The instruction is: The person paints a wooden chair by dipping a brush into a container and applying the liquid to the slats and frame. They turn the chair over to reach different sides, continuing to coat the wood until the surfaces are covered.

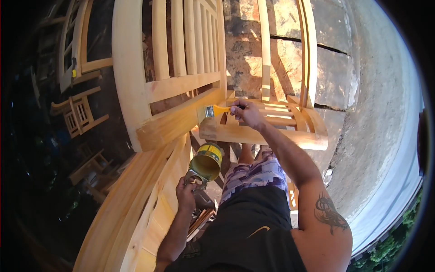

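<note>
My right hand (246, 113) is closed round the yellow handle of a paintbrush (220, 110). The bristles rest against the broad rail of a slatted wooden furniture frame (181, 112), near its right end. Toward its left end this rail shows a darker, wet-looking patch. Lower down, my left hand (186, 191) grips a metal can (207, 162) with a yellow and green label, tilted so its open mouth faces me. Just right of the brush is the curved arm (263, 134) of a wooden chair or bench, below my right forearm.
Long stacked boards (131, 213) run along my left side. Further left, in shade, stand more wooden chairs (81, 113). Wood scraps (200, 224) lie by my legs. A cracked concrete floor (333, 81) spreads to the right, beside upright wooden posts (308, 54).
</note>
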`<action>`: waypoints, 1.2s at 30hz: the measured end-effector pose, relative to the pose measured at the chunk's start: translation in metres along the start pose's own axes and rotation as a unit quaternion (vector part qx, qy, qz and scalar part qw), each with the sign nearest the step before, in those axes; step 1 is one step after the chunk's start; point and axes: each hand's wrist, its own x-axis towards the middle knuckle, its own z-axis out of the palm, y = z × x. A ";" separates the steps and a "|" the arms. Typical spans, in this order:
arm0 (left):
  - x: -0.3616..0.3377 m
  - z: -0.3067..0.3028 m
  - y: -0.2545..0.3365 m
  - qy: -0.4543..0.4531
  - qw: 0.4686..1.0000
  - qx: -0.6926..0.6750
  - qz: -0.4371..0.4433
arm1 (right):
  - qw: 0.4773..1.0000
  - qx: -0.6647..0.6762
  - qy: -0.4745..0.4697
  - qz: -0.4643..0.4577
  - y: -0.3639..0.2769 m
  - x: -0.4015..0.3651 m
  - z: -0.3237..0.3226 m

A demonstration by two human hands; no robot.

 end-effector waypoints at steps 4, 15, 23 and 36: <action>-0.003 0.004 0.000 0.006 1.000 -0.011 -0.009 | 0.996 -0.059 0.071 0.014 0.019 0.047 -0.011; -0.005 0.020 0.002 -0.010 0.999 0.031 0.002 | 0.865 -0.455 0.200 -0.071 0.038 0.066 0.020; -0.014 0.018 0.003 -0.005 1.000 0.019 0.005 | 0.972 -0.184 0.133 -0.068 0.001 -0.032 0.063; -0.014 0.009 -0.004 0.004 0.999 0.033 0.012 | 0.999 -0.006 0.016 -0.032 -0.008 -0.052 0.014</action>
